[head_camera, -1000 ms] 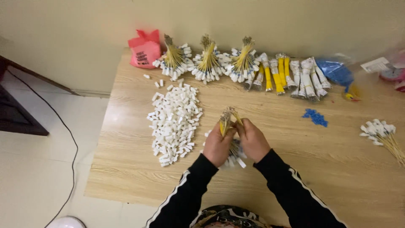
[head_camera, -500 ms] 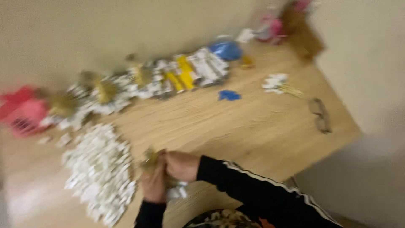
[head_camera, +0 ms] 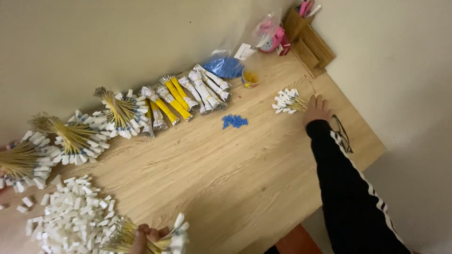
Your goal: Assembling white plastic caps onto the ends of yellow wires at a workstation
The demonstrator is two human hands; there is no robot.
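My left hand (head_camera: 149, 234) is at the bottom edge, closed around a bundle of yellow wires with white tags (head_camera: 169, 237), right beside a heap of loose white tags (head_camera: 70, 216). My right hand (head_camera: 318, 108), in a black sleeve with white stripes, is stretched out to the far right of the wooden table (head_camera: 226, 178). Its fingers rest on the yellow ends of a small bundle of white-tagged wires (head_camera: 286, 101); I cannot see a closed grip on it.
Several tied bundles of tagged wires (head_camera: 117, 113) and yellow-and-white packs (head_camera: 188, 94) line the wall. Small blue pieces (head_camera: 234, 121) lie mid-table. Eyeglasses (head_camera: 342, 134) lie by my right forearm. A blue bag (head_camera: 226, 67), a pink clock (head_camera: 270, 42) and a wooden box (head_camera: 308, 40) fill the far corner.
Both hands were together on the bundle. Now my right hand has let go and reached far right to the small bundle. The view has swung right.
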